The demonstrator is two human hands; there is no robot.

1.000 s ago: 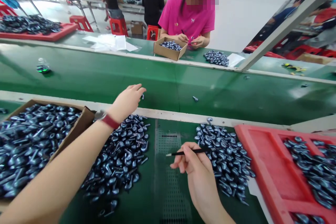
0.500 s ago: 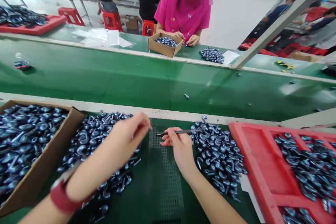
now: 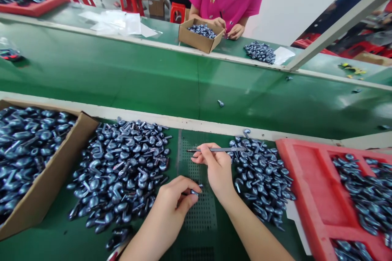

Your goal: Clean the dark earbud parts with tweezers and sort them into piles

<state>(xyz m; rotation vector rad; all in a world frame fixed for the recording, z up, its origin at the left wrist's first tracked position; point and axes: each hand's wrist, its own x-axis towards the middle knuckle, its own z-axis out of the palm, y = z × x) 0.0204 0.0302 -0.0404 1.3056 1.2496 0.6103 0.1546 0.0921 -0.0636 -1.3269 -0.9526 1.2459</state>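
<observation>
Left hand (image 3: 173, 208) closed in a fingertip pinch on 1 small blue-grey stemmed part (image 3: 195, 191), held just above the perforated panel (image 3: 196, 220) of the green bench, between 2 loose heaps of the same parts: left heap (image 3: 122, 163) and right heap (image 3: 260, 175). Right hand (image 3: 218, 169) just beside it, gripping a thin dark stick tool (image 3: 216, 149), tip pointing left and apart from the pinched part. Cardboard box (image 3: 52, 187) full of parts at far left; red tray (image 3: 306, 187) at right. Risks, by judgement: light grip on a smooth, rounded piece, so easily dropped and lost in either heap; tool tip liable to skid and mark the finish; heaps close enough to mix.
</observation>
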